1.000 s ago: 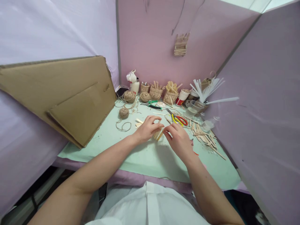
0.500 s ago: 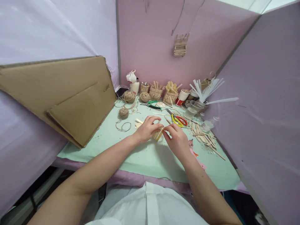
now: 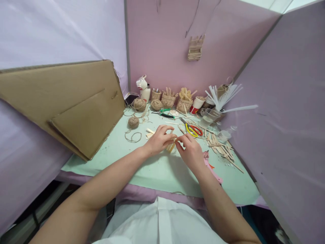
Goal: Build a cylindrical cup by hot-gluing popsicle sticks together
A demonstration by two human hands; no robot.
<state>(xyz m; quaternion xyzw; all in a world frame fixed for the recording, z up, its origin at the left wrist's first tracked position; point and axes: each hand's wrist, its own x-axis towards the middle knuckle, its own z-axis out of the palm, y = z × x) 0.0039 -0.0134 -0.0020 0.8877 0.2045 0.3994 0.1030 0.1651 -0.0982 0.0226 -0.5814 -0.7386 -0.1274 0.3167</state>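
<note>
My left hand [image 3: 160, 139] is closed on a small piece built of pale wooden sticks [image 3: 170, 147], just above the green table. Opposite it, my right hand [image 3: 189, 147] pinches at the top edge of the same piece, fingertips almost meeting those of the left. Whether the right fingers hold a separate stick is hidden. Behind my left hand lie a few pale wood strips [image 3: 149, 134]. Beside my right wrist rests a pink tool [image 3: 212, 171], partly covered by the forearm.
Yellow-and-red-handled scissors [image 3: 193, 130], green-handled pliers [image 3: 165, 114] and twine balls [image 3: 133, 122] lie beyond my hands. Loose sticks [image 3: 220, 147] are heaped at right. Stick-filled baskets [image 3: 185, 104], a cup of white glue sticks [image 3: 211, 117] line the back. Cardboard [image 3: 83, 115] leans at left.
The view has shifted very slightly. Both hands stay in nearly the same place around the small wooden piece.
</note>
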